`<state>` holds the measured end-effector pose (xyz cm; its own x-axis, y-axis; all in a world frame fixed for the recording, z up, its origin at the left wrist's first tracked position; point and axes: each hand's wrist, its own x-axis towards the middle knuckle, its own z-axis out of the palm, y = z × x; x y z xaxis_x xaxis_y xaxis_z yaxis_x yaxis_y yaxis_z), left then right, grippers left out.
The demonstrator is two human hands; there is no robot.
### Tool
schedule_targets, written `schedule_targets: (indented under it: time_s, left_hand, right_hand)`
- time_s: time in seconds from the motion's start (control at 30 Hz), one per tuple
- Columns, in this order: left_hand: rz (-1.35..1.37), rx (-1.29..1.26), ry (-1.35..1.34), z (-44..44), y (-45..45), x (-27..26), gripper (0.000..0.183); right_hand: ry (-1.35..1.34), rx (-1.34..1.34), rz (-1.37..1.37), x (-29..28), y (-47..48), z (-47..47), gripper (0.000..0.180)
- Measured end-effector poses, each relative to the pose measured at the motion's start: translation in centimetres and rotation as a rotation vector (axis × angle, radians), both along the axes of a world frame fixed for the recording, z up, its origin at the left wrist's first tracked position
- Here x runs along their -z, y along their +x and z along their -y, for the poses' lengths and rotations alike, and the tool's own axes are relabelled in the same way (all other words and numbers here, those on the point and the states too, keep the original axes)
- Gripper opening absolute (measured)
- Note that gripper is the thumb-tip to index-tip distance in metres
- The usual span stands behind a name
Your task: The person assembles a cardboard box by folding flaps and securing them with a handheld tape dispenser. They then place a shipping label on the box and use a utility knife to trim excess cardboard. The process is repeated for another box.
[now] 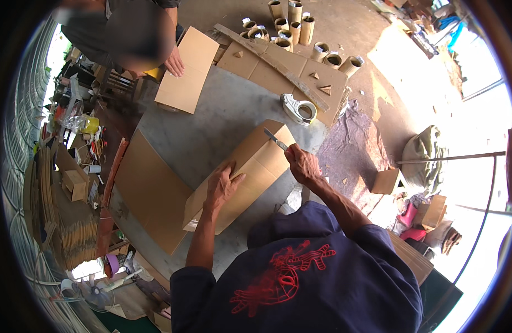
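Observation:
A long cardboard box [256, 170] lies slantwise before me on a grey tabletop [181, 145]. My left hand [223, 183] presses on its upper edge, thumb on the near side and fingers across the top. In my right hand [304, 164] is a utility knife [277, 139], its blade pointing up and left over the box's far right end. Whether the blade touches the cardboard, I cannot tell. Shiny clear tape shows at the box's lower left end. Beyond the box stands a white tape dispenser [299, 110].
Left of the box lies a flat cardboard sheet [152, 191]. Across the table a co-worker's hand [174, 62] rests on another cardboard piece [189, 75]. A long wooden strip [277, 68] crosses flattened cardboard [239, 60] near several cardboard tubes [307, 30].

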<state>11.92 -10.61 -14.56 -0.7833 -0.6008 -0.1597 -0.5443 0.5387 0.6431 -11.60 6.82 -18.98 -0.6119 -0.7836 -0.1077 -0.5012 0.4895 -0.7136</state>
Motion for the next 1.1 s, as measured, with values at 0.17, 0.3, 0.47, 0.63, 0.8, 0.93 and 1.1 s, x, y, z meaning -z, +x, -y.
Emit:
schedule_targets:
  time_s: [0.17,0.3,0.47,0.63,0.8,0.93,1.1]
  left_hand:
    - [-0.025,0.019,-0.023,0.4,0.3,0.8,0.050]
    - [-0.040,0.035,-0.048,0.5,0.3,1.1,0.050]
    - [-0.068,0.026,-0.041,0.4,0.1,0.9,0.047]
    - [-0.076,0.039,-0.003,0.6,-0.3,0.5,0.043]
    - [-0.046,0.051,-0.034,0.8,-0.7,0.3,0.042]
    - [-0.053,0.018,0.006,0.8,-0.8,0.7,0.044]
    - [-0.021,0.042,-0.066,1.0,-0.5,1.4,0.053]
  right_hand:
    - [0.030,-0.003,-0.026,-0.6,0.8,0.7,0.029]
    - [0.038,-0.033,-0.038,-0.5,0.2,0.9,0.029]
    - [0.021,-0.082,-0.171,-0.4,-0.7,0.8,0.027]
    - [-0.024,-0.107,-0.253,1.0,-1.4,0.6,0.027]
    - [-0.018,0.050,-0.355,2.8,-4.7,0.5,0.031]
    - [-0.027,-0.048,-0.239,3.3,-6.0,0.3,0.032]
    - [-0.017,-0.058,-0.246,4.3,-5.6,0.2,0.031]
